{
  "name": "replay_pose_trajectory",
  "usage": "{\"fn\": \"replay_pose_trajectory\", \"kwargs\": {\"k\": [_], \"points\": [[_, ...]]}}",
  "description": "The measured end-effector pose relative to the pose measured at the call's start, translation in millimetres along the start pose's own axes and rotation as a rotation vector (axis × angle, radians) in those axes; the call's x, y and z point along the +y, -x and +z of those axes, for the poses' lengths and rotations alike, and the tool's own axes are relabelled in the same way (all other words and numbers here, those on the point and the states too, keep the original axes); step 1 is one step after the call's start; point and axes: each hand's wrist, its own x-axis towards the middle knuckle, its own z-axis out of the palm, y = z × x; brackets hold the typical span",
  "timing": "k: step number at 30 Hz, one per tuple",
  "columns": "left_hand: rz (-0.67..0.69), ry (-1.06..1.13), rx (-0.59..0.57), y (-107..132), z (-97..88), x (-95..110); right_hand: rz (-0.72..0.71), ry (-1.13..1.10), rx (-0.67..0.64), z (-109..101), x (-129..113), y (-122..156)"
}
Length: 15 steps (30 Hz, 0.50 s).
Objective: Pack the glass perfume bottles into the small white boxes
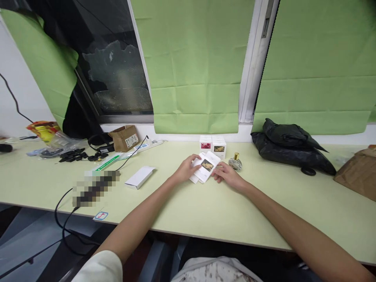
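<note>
Between my hands is an unfolded white paper carton (207, 165) with a yellow-and-dark picture printed on it. My left hand (185, 170) grips its left side, thumb over the front. At its right edge, my right hand (230, 176) has its fingers curled and pinching the card. Just beyond stand several small white boxes (219, 152), some with pink or yellow flower pictures. A round glass perfume bottle (235, 163) with a gold cap stands right behind my right hand. Off to the left lies a white folded box (140, 177).
At the right are a black plastic bag (289, 147) and a brown paper package (358, 172). An opened cardboard box (125, 138), a power strip (149, 145), black small parts (73, 155) and cables occupy the left. Green curtains (194, 66) hang behind the table (188, 211).
</note>
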Motion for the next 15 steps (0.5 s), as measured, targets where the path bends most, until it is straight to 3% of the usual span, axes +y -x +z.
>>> {"fn": "replay_pose_trajectory", "kwargs": {"k": [2,4,5,10,15], "points": [[-0.094,-0.305,0.088,-6,-20.9,-9,0.013,0.008,-0.006,-1,0,2],[-0.289,-0.721,0.110,-9,-45.3,-20,0.022,0.040,-0.023,-2,-1,4],[-0.360,-0.793,0.134,-9,-57.4,-25,0.022,0.059,-0.037,-2,-2,5],[-0.602,-0.935,0.201,-1,-101.4,-51,0.014,0.116,-0.080,-2,-5,6],[-0.688,-0.983,0.189,-1,-114.8,-68,0.029,0.151,-0.102,-3,-6,6]]}}
